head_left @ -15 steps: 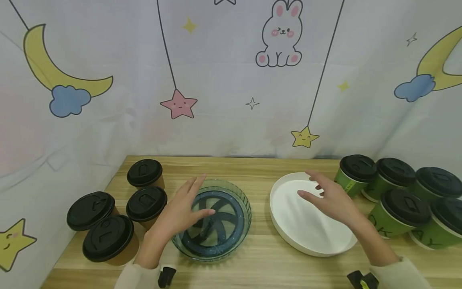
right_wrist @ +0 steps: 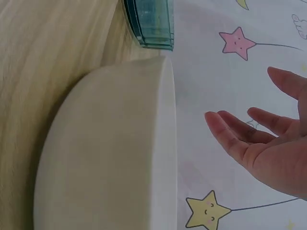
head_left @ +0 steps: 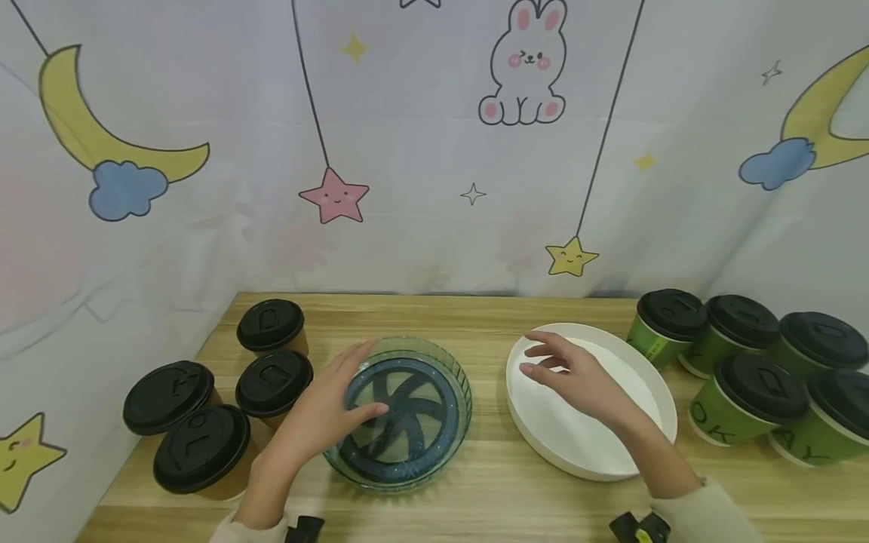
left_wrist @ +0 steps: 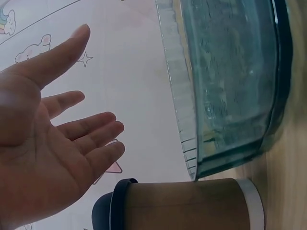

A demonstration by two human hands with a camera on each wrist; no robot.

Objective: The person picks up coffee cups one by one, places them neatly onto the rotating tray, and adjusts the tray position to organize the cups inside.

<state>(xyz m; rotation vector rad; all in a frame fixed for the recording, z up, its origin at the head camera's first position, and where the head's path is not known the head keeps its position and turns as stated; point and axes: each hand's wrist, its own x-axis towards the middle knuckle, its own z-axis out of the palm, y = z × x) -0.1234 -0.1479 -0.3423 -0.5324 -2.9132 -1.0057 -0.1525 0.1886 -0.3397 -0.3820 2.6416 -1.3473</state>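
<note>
My left hand (head_left: 317, 407) hovers at the left side of a clear greenish bowl (head_left: 464, 392), thumb spread away from the fingers and nothing held. A dark blue ring with curved spokes shows in the bowl's base. In the left wrist view the palm (left_wrist: 43, 158) faces the bowl's ribbed wall (left_wrist: 230, 86), with a gap between. My right hand (head_left: 577, 377) is over a white round dish (head_left: 597, 460), its fingers loosely bent and holding nothing. The right wrist view shows the fingers (right_wrist: 230, 139) apart from the dish's rim (right_wrist: 165, 143).
Several brown paper cups with black lids (head_left: 204, 445) stand on the left of the wooden table (head_left: 475, 513). At the right are several green cups with black lids (head_left: 729, 407), some lettered. A patterned white cloth (head_left: 421, 151) hangs behind.
The right hand has moved left across the white dish, its fingers drawing closer together. My left hand has shifted slightly left and down. Bowl, dish and cups have stayed in place.
</note>
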